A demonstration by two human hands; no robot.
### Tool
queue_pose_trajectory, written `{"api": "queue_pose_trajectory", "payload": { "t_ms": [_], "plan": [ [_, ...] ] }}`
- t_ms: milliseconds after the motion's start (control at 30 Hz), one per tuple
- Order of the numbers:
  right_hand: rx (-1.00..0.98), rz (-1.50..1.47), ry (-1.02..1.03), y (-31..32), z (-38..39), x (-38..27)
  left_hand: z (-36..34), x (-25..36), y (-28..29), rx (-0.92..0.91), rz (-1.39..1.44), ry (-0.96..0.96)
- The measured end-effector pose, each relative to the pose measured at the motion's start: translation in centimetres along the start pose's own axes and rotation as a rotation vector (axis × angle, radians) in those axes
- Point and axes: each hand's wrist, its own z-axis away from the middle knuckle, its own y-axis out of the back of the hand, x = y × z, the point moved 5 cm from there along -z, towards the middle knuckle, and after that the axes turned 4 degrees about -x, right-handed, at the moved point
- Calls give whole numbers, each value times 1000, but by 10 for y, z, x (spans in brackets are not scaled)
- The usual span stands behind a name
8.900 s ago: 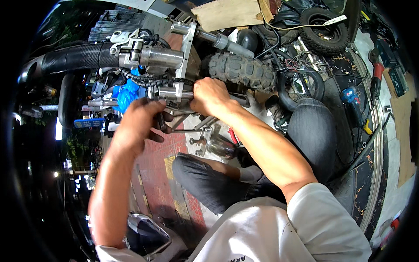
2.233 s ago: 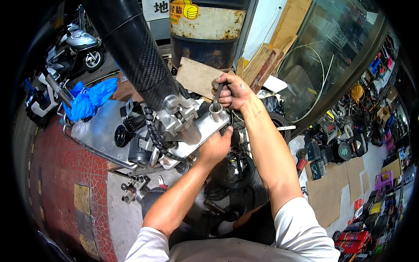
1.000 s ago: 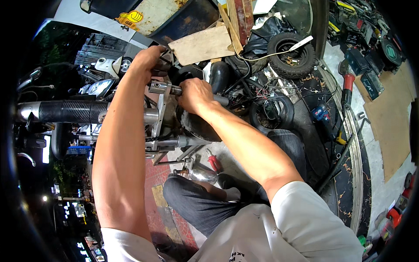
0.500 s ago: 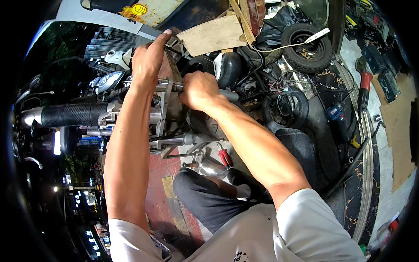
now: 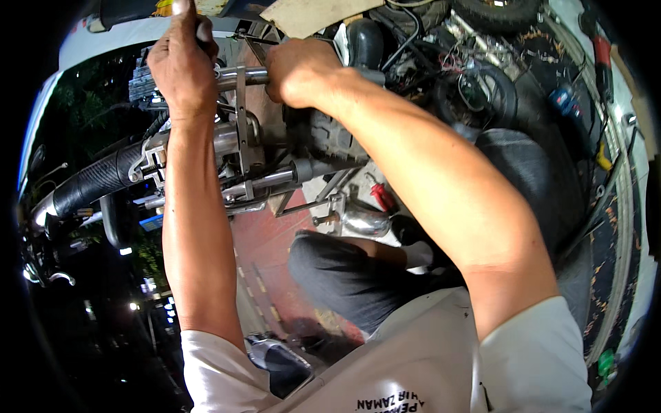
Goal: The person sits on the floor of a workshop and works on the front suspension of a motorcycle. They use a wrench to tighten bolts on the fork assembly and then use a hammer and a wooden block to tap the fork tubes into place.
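Observation:
A motorcycle's front end lies across the view, with shiny fork tubes (image 5: pixel 265 180) running through a metal fork clamp (image 5: pixel 242 124). My right hand (image 5: pixel 299 72) is wrapped round the farther fork tube (image 5: pixel 246 78), just right of the clamp. On the clamp's left side is my left hand (image 5: pixel 182 72), its fingers curled and its thumb pointing up. Something dark shows beside that thumb, but what the fingers hold is hidden. Behind my right forearm, part of a knobby tyre (image 5: pixel 330 134) is visible.
Red-handled pliers (image 5: pixel 381 195) lie near a rounded metal part (image 5: pixel 365 221) by my bent knee (image 5: pixel 337 275). A black-wrapped tube (image 5: pixel 96 175) extends left. Cables and a loose tyre (image 5: pixel 492 96) lie to the right, with a blue power tool (image 5: pixel 564 102) beyond.
The view has shifted, so the fork clamp and the clutter sit higher. My left hand has moved left, farther from my right hand, which stays on the fork tube.

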Motion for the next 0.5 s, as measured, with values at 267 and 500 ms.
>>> {"api": "queue_pose_trajectory", "payload": {
  "t_ms": [267, 500],
  "plan": [
    [118, 15, -94, -10, 1, 11, 3, 14, -4, 110, 78, 294],
    [64, -35, -59, -13, -1, 6, -5, 5, 3, 115, 179, 257]
  ]
}}
